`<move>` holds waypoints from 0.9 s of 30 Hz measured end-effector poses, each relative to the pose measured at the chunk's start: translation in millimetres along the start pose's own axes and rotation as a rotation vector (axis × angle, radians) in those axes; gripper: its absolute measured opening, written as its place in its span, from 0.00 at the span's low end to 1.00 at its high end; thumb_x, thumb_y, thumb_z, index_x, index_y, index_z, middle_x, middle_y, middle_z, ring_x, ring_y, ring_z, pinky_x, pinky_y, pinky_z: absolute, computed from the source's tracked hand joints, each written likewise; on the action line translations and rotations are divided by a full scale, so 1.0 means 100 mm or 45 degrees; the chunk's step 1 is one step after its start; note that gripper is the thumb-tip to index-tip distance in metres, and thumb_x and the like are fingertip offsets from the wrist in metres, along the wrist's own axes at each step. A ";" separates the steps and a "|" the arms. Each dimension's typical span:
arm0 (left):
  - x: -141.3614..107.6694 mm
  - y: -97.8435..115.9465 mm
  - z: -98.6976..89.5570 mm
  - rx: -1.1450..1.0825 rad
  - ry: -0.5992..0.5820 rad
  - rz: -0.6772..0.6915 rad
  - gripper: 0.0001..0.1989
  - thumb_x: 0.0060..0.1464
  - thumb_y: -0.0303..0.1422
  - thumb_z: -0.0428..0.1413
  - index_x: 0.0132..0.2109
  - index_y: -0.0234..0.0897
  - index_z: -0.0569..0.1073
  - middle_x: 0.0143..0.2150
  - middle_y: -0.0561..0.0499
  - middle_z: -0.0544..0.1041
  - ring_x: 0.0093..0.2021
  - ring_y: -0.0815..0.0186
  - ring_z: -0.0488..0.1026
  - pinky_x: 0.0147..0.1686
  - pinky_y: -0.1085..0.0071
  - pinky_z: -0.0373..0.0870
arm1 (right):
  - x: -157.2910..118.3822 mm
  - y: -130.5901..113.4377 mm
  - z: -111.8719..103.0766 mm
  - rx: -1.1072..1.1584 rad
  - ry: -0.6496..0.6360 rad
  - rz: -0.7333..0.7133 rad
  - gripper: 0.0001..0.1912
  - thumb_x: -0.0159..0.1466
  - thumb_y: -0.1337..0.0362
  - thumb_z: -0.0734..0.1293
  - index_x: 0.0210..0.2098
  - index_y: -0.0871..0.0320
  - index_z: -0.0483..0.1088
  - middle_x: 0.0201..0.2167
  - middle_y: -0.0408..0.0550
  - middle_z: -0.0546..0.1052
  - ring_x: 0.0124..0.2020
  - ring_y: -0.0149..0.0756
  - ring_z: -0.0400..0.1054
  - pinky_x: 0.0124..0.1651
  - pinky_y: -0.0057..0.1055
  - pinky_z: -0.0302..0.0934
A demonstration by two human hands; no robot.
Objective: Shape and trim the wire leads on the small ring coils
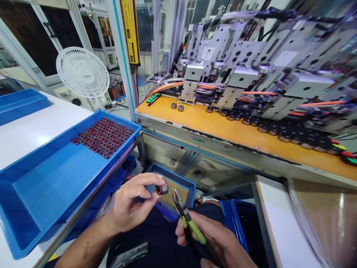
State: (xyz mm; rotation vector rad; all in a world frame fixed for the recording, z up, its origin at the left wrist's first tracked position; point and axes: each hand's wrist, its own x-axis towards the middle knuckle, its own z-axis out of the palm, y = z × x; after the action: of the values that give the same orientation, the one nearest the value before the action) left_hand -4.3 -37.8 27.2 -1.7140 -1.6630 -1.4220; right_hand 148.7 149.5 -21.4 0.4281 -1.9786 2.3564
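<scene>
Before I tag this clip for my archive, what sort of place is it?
Probably a factory workstation: a large metal machine stands along a yellow-orange bench, and a blue tray holds many small, similar parts.

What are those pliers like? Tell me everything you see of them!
The pliers have gray, metal-looking jaws and two handles with yellow-green and black grips that look like plastic or rubber. The right hand holds them by the grips, partly hiding the handles. They slant, jaws pointing up and to the picture's left, above the person's lap. The tips are near the small part but apart from it.
</scene>
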 end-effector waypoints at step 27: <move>0.00 0.04 0.00 0.040 0.022 -0.023 0.22 0.46 0.08 0.57 0.43 0.35 0.65 0.43 0.42 0.82 0.48 0.57 0.80 0.47 0.59 0.81 | 0.05 0.17 0.02 0.099 -0.060 -0.048 0.26 0.69 0.57 0.64 0.65 0.41 0.60 0.45 0.52 0.74 0.41 0.37 0.71 0.47 0.37 0.67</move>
State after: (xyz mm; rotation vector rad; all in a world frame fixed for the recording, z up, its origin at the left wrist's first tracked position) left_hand -0.5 -39.2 28.4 -1.6694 -1.6869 -1.4072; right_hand 141.3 143.6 -36.0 0.5248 -1.8854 2.4283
